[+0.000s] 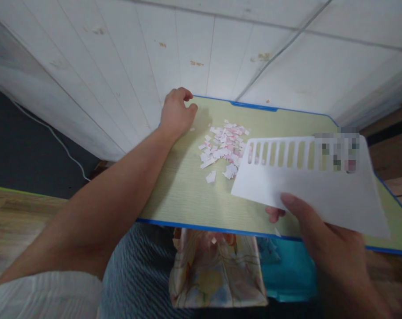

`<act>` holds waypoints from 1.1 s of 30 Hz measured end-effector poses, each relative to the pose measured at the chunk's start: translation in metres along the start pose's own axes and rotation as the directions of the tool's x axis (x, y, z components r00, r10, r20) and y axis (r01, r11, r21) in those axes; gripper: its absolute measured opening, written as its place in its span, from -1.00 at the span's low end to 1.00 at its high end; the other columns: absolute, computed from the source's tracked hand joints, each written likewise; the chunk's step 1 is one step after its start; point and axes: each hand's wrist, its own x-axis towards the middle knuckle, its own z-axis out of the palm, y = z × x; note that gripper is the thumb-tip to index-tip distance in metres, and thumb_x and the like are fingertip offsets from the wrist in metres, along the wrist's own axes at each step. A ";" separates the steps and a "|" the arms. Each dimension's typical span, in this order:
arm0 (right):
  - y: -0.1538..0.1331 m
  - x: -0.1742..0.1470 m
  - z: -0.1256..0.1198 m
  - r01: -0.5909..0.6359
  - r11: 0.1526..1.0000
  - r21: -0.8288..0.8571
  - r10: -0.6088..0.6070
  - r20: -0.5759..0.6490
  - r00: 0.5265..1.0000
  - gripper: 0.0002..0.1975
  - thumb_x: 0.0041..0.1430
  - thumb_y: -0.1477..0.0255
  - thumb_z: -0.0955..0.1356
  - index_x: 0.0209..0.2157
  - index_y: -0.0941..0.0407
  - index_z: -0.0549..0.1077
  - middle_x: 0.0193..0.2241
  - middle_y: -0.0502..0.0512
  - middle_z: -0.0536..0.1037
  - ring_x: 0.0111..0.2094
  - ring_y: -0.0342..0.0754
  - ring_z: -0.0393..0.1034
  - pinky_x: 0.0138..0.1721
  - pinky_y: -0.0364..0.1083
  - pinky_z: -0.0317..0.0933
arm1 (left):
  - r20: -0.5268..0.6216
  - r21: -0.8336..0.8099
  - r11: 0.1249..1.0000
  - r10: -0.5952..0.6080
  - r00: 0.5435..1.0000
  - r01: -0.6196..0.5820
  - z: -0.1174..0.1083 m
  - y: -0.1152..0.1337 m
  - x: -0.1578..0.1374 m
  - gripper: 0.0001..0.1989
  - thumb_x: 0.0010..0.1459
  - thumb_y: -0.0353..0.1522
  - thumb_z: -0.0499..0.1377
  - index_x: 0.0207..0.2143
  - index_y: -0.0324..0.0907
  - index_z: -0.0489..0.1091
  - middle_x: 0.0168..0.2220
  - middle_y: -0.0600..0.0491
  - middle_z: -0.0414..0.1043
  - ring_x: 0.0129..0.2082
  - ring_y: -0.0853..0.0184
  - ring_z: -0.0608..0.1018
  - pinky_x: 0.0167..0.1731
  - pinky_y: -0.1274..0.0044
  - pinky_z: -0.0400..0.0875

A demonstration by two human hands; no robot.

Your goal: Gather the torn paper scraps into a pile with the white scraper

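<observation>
My right hand grips a flat white plastic panel by its near edge, thumb on top and fingers underneath. A row of long slots runs along the panel's far side. The panel is held tilted over the right part of a small pale-green table with blue edging. A loose pile of torn paper scraps, white and pinkish, lies mid-table beside the panel's left end. My left hand is at the table's far left corner, fingers loosely bent and thumb apart, with nothing visible in it.
Below the table's near edge stands a flower-patterned fabric bin. To its right is a turquoise plastic container. A white plank wall rises behind the table, with a grey cable running down it. A blurred patch covers the panel's right slots.
</observation>
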 end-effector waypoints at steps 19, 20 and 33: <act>-0.007 0.008 0.005 -0.035 0.997 0.063 0.034 0.018 0.999 -0.59 0.41 0.19 0.49 -0.56 -0.03 0.56 -0.55 0.04 0.61 -0.44 0.11 0.53 -0.19 0.09 0.45 | -0.029 -0.047 0.999 0.006 1.000 -0.007 0.006 -0.002 0.001 -0.75 0.16 -0.49 0.26 -0.16 0.01 0.43 0.02 -0.09 0.58 0.13 0.00 0.56 0.27 0.16 0.40; -0.007 0.007 0.006 -0.038 0.998 0.042 0.037 0.030 0.999 -0.58 0.42 0.19 0.49 -0.55 -0.03 0.57 -0.54 0.04 0.62 -0.43 0.10 0.53 -0.16 0.09 0.45 | -0.024 -0.035 0.999 0.007 1.000 -0.008 0.005 -0.002 0.001 -0.76 0.17 -0.49 0.26 -0.16 -0.01 0.43 0.02 -0.10 0.58 0.14 0.00 0.56 0.26 0.16 0.40; -0.016 -0.012 0.010 -0.129 0.991 0.021 0.127 0.085 0.988 -0.52 0.40 0.20 0.50 -0.63 -0.06 0.50 -0.54 -0.01 0.61 -0.43 0.07 0.55 -0.05 0.05 0.50 | 0.014 0.000 0.999 -0.032 0.999 0.032 0.002 0.001 0.000 -0.81 0.22 -0.47 0.27 -0.19 -0.01 0.39 0.00 -0.03 0.56 0.08 0.16 0.51 0.26 0.24 0.38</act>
